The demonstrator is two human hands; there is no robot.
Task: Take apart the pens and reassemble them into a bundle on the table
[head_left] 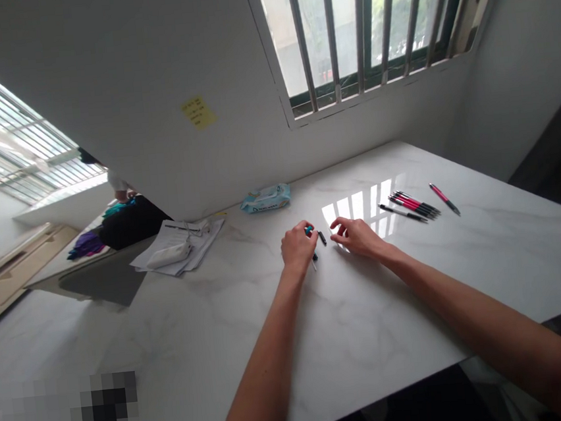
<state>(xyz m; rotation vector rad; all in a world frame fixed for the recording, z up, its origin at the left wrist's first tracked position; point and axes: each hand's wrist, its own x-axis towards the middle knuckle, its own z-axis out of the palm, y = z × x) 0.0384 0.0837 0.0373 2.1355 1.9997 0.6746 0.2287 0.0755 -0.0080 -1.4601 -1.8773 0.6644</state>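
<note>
My left hand (298, 246) rests on the white marble table (223, 335) with its fingers curled round a teal pen (309, 231) whose tip pokes out below the fist. A small black pen part (321, 237) lies just right of it. Right beside that part, my right hand (355, 235) sits with its fingers bent and pinched together; what they hold, if anything, is hidden.
A bunch of red and black pens (411, 205) lies to the right, with a single pink pen (444, 198) past it. A wet-wipe pack (265, 199) lies near the wall. Papers with a white case (177, 247) lie at the left. A barred window (362, 24) is above.
</note>
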